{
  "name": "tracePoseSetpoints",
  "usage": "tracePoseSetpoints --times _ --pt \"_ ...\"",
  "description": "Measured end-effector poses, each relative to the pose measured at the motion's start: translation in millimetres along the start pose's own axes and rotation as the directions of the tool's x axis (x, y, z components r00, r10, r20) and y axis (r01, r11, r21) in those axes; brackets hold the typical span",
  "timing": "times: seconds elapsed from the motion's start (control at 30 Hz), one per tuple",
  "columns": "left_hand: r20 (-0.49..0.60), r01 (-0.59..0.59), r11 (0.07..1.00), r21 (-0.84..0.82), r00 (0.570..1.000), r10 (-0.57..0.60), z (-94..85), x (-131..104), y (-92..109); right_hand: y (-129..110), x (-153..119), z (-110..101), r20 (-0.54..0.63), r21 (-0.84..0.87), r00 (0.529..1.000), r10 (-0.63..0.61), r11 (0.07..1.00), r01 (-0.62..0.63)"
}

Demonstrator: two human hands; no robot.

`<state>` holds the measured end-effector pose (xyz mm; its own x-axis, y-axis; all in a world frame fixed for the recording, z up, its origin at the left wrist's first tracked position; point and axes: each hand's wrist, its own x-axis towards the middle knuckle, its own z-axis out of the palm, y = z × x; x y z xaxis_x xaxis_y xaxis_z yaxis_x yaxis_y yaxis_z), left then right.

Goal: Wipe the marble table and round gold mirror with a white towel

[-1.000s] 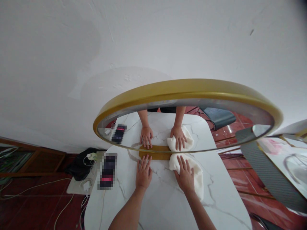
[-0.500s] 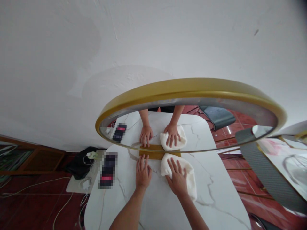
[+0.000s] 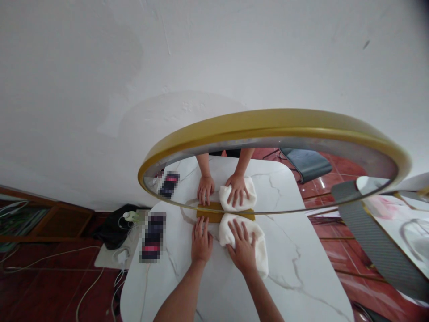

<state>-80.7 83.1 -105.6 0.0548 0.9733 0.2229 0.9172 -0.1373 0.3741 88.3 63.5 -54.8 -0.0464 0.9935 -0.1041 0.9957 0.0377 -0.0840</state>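
Observation:
A folded white cloth [image 3: 261,252] lies on the marble-patterned table, its far edge overlapping a flat gold base [image 3: 210,218] below the mirror. My right hand [image 3: 241,243] rests flat on top of the cloth with its fingers spread. My left hand [image 3: 201,241] lies on the table, fingers stretched forward, the tips at the near edge of the gold base. Over the base leans a large round mirror [image 3: 321,179] in a gold frame, which reflects both hands and the cloth.
A pixelated phone-like object [image 3: 153,237] lies on the table's left side. Left of the table are a black bag [image 3: 115,228], a charger [image 3: 122,258] and loose cables on the red floor. A white wall [image 3: 83,89] rises behind. On the right stands another table [image 3: 402,223].
My right hand and the cloth under it have slid left along the gold base. My left hand stays in about the same place at the base's edge.

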Motion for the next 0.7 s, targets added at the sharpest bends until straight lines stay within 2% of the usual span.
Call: tracePoseSetpoints --times 0.1,0.17,0.33,0.47,0.6,0.7 --pt "-0.012 0.003 1.0 0.011 1.0 -0.003 1.1 0 1 9 -4 4 -0.019 -0.016 0.997 0.077 0.997 -0.077" --pt "-0.013 0.001 1.0 0.02 1.0 0.0 2.0 0 0 7 -3 5 -0.022 -0.01 0.997 0.073 0.997 -0.073" --pt "0.006 -0.033 0.999 0.033 0.999 0.033 4.2 -1 -3 -14 8 3 0.004 0.044 0.995 -0.103 0.994 0.103" --pt "-0.002 -0.057 0.998 0.035 0.998 0.058 5.1 -2 -5 -22 12 1 0.009 0.068 0.986 -0.168 0.984 0.167" --pt "-0.009 -0.033 0.999 0.035 0.999 0.033 3.0 -1 -3 -7 7 1 -0.003 0.056 0.99 -0.143 0.988 0.143" --pt "-0.024 -0.011 1.0 0.029 1.0 0.011 0.9 0 -1 17 -1 4 -0.033 0.037 0.998 -0.052 0.998 0.053"
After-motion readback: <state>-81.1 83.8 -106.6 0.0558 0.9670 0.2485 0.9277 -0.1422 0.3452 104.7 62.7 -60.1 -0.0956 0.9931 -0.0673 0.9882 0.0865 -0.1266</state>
